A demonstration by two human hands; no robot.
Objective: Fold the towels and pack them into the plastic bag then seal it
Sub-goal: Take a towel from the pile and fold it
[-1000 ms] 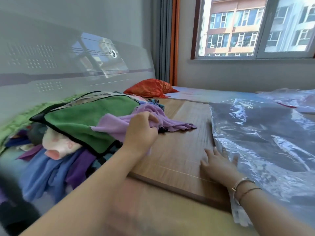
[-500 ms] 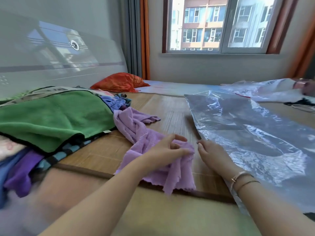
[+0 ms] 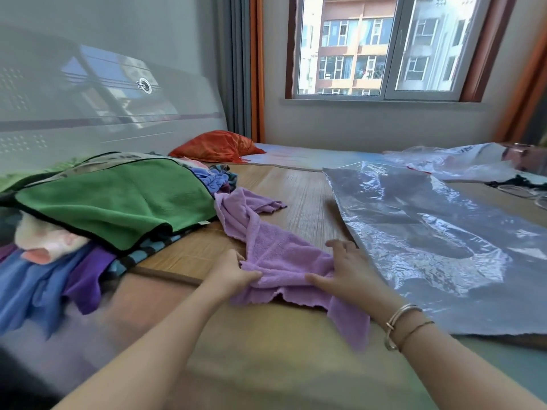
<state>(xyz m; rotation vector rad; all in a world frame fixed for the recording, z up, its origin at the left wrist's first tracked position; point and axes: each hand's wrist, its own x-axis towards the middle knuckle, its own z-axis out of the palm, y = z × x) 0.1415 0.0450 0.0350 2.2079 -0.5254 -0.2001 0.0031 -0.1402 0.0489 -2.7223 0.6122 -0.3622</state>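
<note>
While the soft purple towel (image 3: pixel 275 250) lies bunched on the wooden board (image 3: pixel 299 187), both hands pinch its near edge: left hand (image 3: pixel 233 270), right hand (image 3: pixel 346 270). Folding is just starting. Next it needs spreading flat. Beside it lies the big clear plastic bag (image 3: pixel 429 232), with the towel pile (image 3: pixel 112 199) opposite.

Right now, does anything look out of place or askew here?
Nothing looks damaged. The lilac towel, pinched by left hand and right hand, lies bunched, one corner drooping over the board edge.
</note>
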